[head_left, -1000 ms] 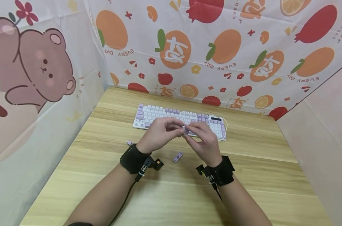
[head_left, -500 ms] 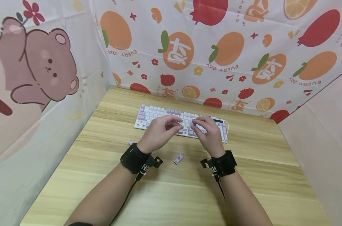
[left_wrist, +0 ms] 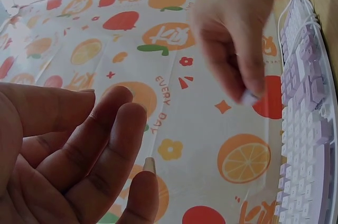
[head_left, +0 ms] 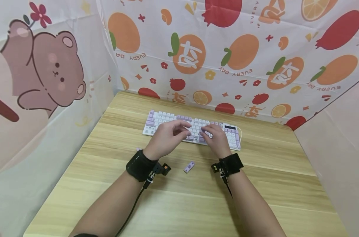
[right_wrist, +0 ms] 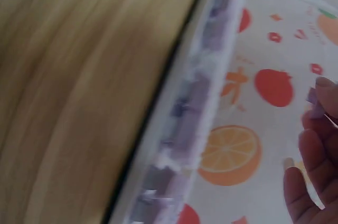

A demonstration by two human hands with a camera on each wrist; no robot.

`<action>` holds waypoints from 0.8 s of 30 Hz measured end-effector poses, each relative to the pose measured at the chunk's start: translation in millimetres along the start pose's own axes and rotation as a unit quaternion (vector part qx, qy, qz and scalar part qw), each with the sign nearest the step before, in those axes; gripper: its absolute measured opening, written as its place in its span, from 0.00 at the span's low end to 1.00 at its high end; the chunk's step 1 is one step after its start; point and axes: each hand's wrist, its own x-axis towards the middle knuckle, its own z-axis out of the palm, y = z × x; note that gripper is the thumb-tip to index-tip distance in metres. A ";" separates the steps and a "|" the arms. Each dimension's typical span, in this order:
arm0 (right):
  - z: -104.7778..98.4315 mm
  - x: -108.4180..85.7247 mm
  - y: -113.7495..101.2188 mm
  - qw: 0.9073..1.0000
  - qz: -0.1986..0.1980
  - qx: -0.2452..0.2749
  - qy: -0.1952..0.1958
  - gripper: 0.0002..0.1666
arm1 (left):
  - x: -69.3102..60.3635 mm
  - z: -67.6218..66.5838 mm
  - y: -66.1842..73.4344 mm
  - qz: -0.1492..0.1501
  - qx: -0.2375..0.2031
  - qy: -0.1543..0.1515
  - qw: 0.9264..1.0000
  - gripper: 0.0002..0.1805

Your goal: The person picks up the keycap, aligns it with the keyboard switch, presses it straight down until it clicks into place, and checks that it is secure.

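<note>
My right hand (head_left: 217, 140) pinches a small purple keycap (right_wrist: 315, 103) between thumb and fingers, over the right half of a white and purple keyboard (head_left: 152, 120). In the left wrist view that keycap (left_wrist: 249, 98) shows at the fingertips. My left hand (head_left: 167, 137) hovers above the keyboard's middle with its fingers loosely bent. Nothing lies between its thumb and fingers in the left wrist view (left_wrist: 79, 155). Part of the keyboard is hidden beneath both hands.
A long purple keycap (head_left: 189, 167) lies on the wooden table (head_left: 173, 207) in front of the keyboard. Another small purple piece (head_left: 138, 149) is mostly covered by the left wrist strap. A white cable (head_left: 241, 136) loops at the keyboard's right end. Printed cloth walls enclose the table.
My hands were together at a keycap one second ago. The right hand has since moved off to the right with the keycap, and then lower over the keyboard. The left hand has let go.
</note>
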 end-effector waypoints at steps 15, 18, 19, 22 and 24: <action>22.0 14.2 6.9 0.984 -0.006 -0.089 -0.157 0.06 | 2.2 -1.7 0.9 -0.014 -0.001 -0.007 1.000 0.07; 20.9 15.1 6.0 0.981 -0.026 -0.103 -0.163 0.04 | 2.9 -2.1 1.3 -0.013 0.004 -0.009 1.000 0.07; 20.3 14.7 5.5 0.980 -0.037 -0.109 -0.164 0.04 | 3.1 -2.2 1.1 -0.014 0.005 -0.009 1.000 0.07; 17.7 11.7 4.5 0.974 -0.071 -0.133 -0.167 0.05 | 3.3 -3.3 1.2 -0.012 0.011 -0.012 1.000 0.07; 15.0 8.9 4.2 0.970 -0.084 -0.150 -0.173 0.08 | 3.3 -4.6 1.3 -0.012 0.017 -0.011 1.000 0.07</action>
